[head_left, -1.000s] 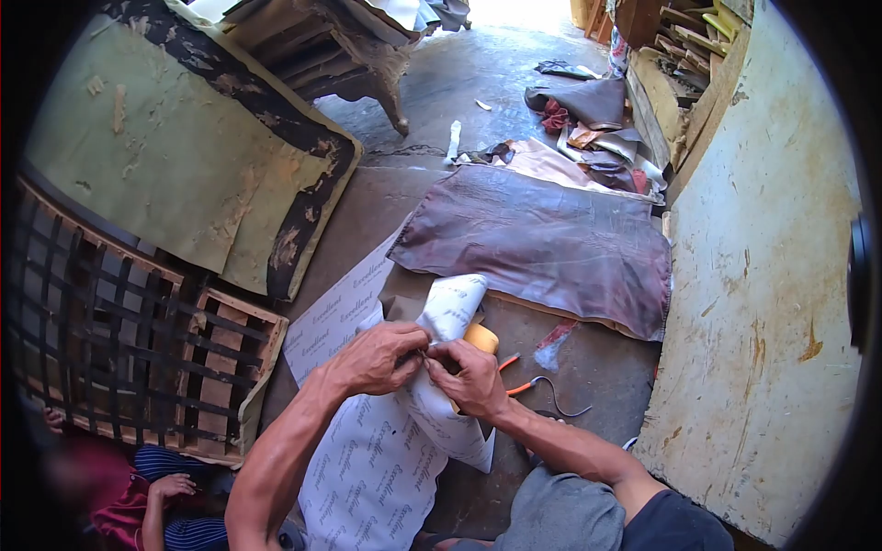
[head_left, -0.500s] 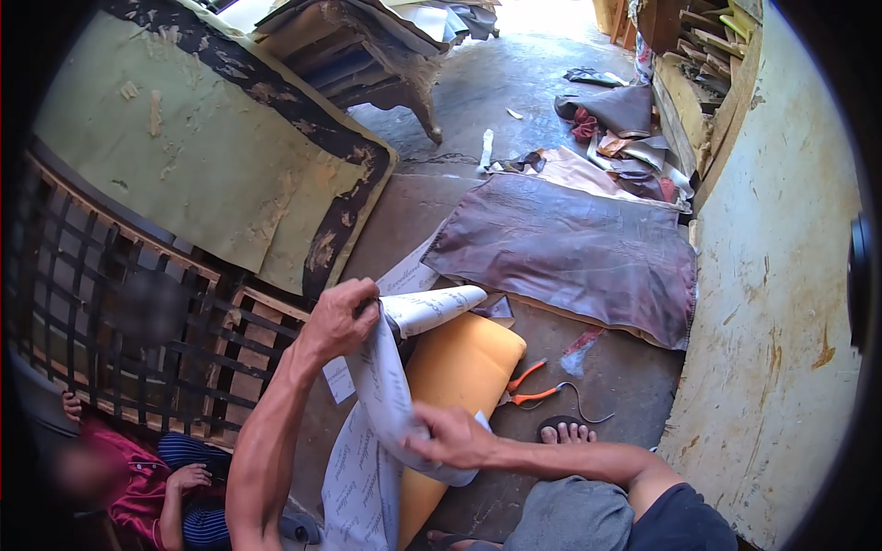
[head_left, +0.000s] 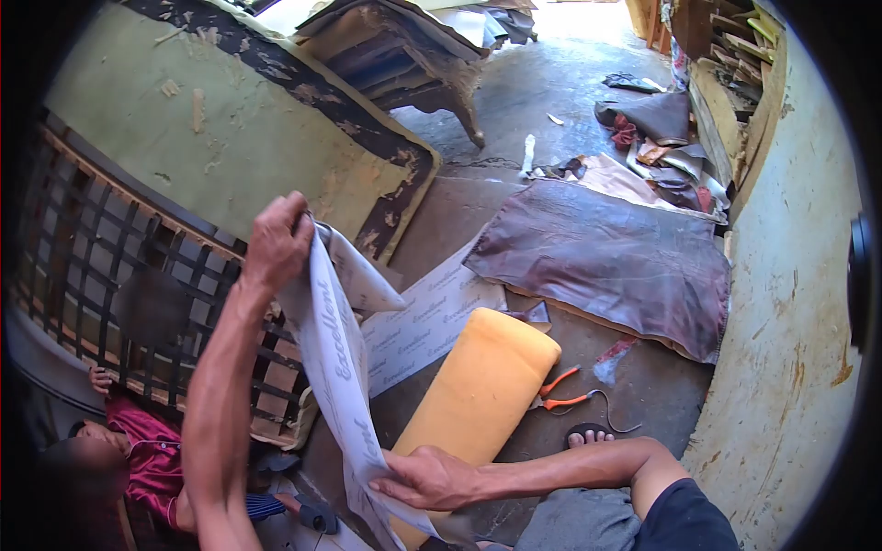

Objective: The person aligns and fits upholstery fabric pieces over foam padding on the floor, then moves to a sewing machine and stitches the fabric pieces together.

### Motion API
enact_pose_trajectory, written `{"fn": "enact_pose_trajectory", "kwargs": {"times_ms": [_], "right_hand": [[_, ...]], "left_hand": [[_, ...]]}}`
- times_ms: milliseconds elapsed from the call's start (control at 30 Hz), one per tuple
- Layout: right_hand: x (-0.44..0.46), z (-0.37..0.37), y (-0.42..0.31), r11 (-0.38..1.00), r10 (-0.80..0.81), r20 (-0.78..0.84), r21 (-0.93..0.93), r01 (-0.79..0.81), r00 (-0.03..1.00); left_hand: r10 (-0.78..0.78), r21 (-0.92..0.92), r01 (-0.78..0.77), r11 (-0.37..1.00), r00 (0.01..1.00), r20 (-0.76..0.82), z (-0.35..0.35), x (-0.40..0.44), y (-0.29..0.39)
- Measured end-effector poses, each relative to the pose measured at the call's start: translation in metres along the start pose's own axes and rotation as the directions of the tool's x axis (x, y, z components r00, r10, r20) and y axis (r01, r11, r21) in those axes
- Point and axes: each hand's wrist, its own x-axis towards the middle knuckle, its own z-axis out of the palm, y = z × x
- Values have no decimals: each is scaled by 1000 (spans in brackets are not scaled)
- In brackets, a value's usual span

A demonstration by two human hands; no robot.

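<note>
Stretched between my hands is a pale fabric sheet, its visible side printed with "Excellent". My left hand is raised with its fingers closed on the sheet's upper edge. Lower down, my right hand pinches the edge nearer my body. A yellow-orange foam cushion lies on the floor just beyond my right hand. Behind the foam, another stretch of the printed fabric lies flat. Pliers with orange handles rest right of the foam, near my foot.
A dark brown leather-like cover lies ahead, with scraps behind it. On the left stand a webbed frame and a worn green panel. A person in a maroon shirt sits lower left. A pale board borders the right.
My left hand has moved left and up, pulling the fabric taut off the foam. My right hand has shifted slightly down with its edge. More of the foam shows.
</note>
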Motion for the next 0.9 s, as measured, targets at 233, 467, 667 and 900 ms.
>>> {"fn": "enact_pose_trajectory", "kwargs": {"times_ms": [233, 467, 667, 900], "right_hand": [[31, -26, -31, 997, -74, 10, 31, 74, 997], [58, 17, -32, 973, -226, 157, 77, 216, 962], [143, 36, -47, 967, -244, 229, -21, 255, 942], [168, 93, -91, 961, -271, 420, 61, 272, 866]], "left_hand": [[11, 637, -29, 770, 999, 32, -164, 12, -77], [-160, 840, 272, 469, 962, -222, -395, -100, -137], [-327, 845, 485, 227, 855, -403, -553, -260, -102], [-243, 864, 436, -250, 836, -492, -734, -386, -8]]}}
